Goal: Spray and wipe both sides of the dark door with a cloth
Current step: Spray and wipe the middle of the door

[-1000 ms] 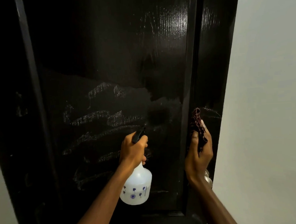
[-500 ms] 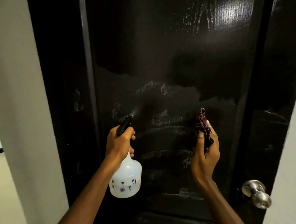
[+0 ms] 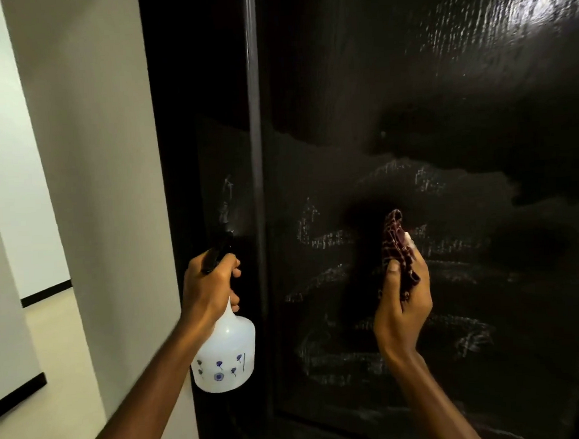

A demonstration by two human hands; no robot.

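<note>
Glossy black wood: the dark door (image 3: pixel 426 94) fills the right and centre of your view, upright, its upper panel shining under a light and its lower panel dulled by pale, streaky smears. It is stiff and will take firm pressure from your palm, but the wet gloss is likely slick, so expect the cloth to slide easily. The cloth (image 3: pixel 398 247), a dark red checked rag, is soft and limp; it is bunched in your right hand (image 3: pixel 403 300), pinched between thumb and fingers, held up at the smeared panel. Whether it already touches the wood cannot be told from here. Judged best, you would spread it flat under the palm instead of gripping it as a wad.

Your left hand (image 3: pixel 211 287) is clenched round the neck of the spray bottle (image 3: pixel 226 350), a finger at the black trigger, the nozzle aimed at the door's left stile, where a faint mist or drip mark shows. The bottle is translucent white plastic with small blue flowers; it should be light, and heavier at the base if filled, so the neck is the right hold.

Left of the door stands a pale wall (image 3: pixel 87 162), and beyond it a light floor (image 3: pixel 56 332) edged with black skirting. This face appears sprayed but not yet wiped clean low down.
</note>
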